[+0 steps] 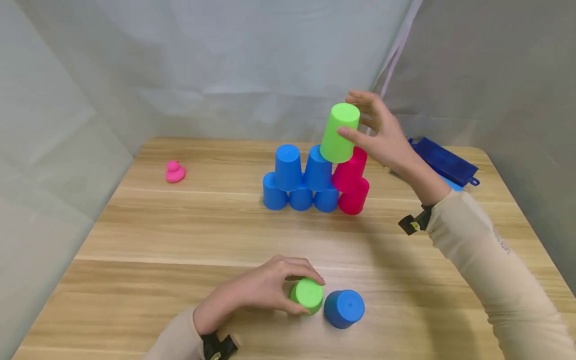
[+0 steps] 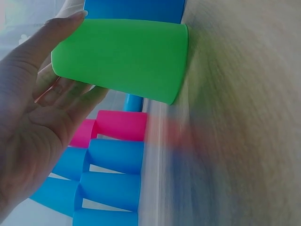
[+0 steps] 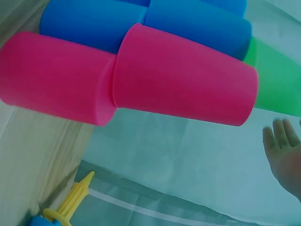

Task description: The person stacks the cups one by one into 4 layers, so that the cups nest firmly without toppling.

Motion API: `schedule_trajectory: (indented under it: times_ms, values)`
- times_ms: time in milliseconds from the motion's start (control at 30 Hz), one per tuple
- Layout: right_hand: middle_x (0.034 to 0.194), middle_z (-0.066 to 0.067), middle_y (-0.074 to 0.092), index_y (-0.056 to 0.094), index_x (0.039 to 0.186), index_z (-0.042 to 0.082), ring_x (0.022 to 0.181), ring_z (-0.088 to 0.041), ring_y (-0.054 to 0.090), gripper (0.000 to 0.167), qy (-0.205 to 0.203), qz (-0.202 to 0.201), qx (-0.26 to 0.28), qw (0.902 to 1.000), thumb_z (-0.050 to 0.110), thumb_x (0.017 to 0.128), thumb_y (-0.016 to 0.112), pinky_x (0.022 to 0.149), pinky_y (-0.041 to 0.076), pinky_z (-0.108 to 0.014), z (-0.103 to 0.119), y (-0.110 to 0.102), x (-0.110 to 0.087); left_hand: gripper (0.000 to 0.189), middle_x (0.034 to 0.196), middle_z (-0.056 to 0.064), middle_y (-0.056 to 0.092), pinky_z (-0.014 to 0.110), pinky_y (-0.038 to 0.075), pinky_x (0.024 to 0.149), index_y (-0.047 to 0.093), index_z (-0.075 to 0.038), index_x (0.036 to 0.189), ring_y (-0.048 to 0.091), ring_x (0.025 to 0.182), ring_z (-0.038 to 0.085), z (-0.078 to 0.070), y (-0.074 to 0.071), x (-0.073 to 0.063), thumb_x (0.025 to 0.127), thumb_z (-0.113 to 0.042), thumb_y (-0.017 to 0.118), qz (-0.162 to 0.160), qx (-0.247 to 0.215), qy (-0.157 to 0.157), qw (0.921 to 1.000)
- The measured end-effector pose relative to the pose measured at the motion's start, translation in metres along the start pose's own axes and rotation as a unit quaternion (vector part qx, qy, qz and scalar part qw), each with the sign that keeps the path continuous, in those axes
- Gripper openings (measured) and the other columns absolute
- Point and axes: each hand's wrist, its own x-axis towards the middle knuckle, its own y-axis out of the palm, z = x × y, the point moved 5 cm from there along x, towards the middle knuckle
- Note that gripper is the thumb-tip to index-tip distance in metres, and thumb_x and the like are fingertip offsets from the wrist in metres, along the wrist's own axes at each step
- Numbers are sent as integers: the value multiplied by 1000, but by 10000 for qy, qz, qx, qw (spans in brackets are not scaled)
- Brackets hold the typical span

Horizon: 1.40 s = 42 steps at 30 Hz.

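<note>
My left hand [image 1: 274, 285] pinches an upside-down green cup [image 1: 308, 295] between thumb and fingers, low over the table's near part. An upside-down blue cup [image 1: 344, 309] stands just right of it. Farther back, my right hand [image 1: 382, 130] is beside a second green cup [image 1: 338, 134], which sits upside down atop the stack, over a blue cup [image 1: 318, 170] and a pink cup [image 1: 348, 172]. In the head view the thumb overlaps that green cup; in the right wrist view the extended fingers [image 3: 282, 134] appear apart from its wall.
The stack's lower row has several blue cups [image 1: 275, 192] and a pink cup [image 1: 354, 196] at its right end. A pink rubber duck [image 1: 174, 172] lies back left. A dark blue tray [image 1: 445, 161] lies back right. A yellow piece [image 3: 73, 200] shows in the right wrist view.
</note>
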Motion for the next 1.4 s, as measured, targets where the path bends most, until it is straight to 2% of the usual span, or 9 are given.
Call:
schedule_trajectory:
  times_ms: [133,300,567,667,800,967,1133,1267,1400]
  values:
    - [140,-3,40,35,141,15,130,-17,36,63,-304,-363,128,9988,13,86,66,108,32,-39,0,-5,-16,47,113,-7,63,21,47,90,63,-13,119,56,103,2,1,-2,0,75,-20,79,1,12,-12,10000]
    - [140,-5,40,35,141,11,130,-18,36,63,-512,-497,-71,9974,8,86,66,106,33,-33,0,-1,-42,46,111,-7,63,21,48,88,63,-14,118,56,101,2,5,-6,-2,75,-22,79,-61,71,-2,10000]
    - [132,-6,49,45,133,3,125,-18,44,64,-862,-687,-98,9939,-12,75,68,100,38,-25,4,15,-95,48,109,-10,65,22,48,89,63,-15,116,57,101,1,8,-9,-4,72,-23,81,-142,155,-178,9996]
    - [134,-6,49,45,134,5,125,-16,43,67,-866,-181,-225,9958,-11,74,71,99,40,-24,5,25,-115,48,108,-11,66,22,47,91,63,-15,114,58,101,1,10,-9,-4,71,-23,82,-163,51,-221,9996]
    - [136,0,48,44,136,14,122,-13,46,69,-647,995,-691,9905,7,76,76,97,44,-30,-2,41,-136,47,107,-11,66,22,46,93,62,-16,112,58,102,1,12,-9,-3,70,-21,83,-196,-38,-223,9996]
    - [136,1,48,43,137,19,123,-16,46,68,-450,2577,-429,9642,27,78,76,97,44,-46,-15,63,-156,46,107,-9,67,21,46,92,63,-16,112,59,101,0,11,-9,-3,70,-21,83,-230,90,-114,9996]
    - [129,4,52,46,131,16,119,-13,48,66,-800,4008,435,9116,29,75,78,99,43,-38,-16,80,-165,46,105,-9,67,21,47,90,64,-14,110,59,98,-1,8,-11,-3,69,-20,83,-285,243,-115,9992]
    - [128,5,52,45,127,17,120,-12,48,66,-893,4687,753,8756,28,73,80,102,41,-36,-13,90,-170,45,105,-9,67,21,47,90,64,-13,109,59,100,-1,7,-10,-2,69,-18,83,-281,205,-58,9994]
    - [125,0,53,44,125,16,119,-11,49,67,-985,5093,894,8503,25,71,81,102,41,-34,-13,98,-175,44,105,-9,66,22,48,90,65,-15,110,58,100,-1,8,-10,-2,70,-19,82,-275,327,90,9990]
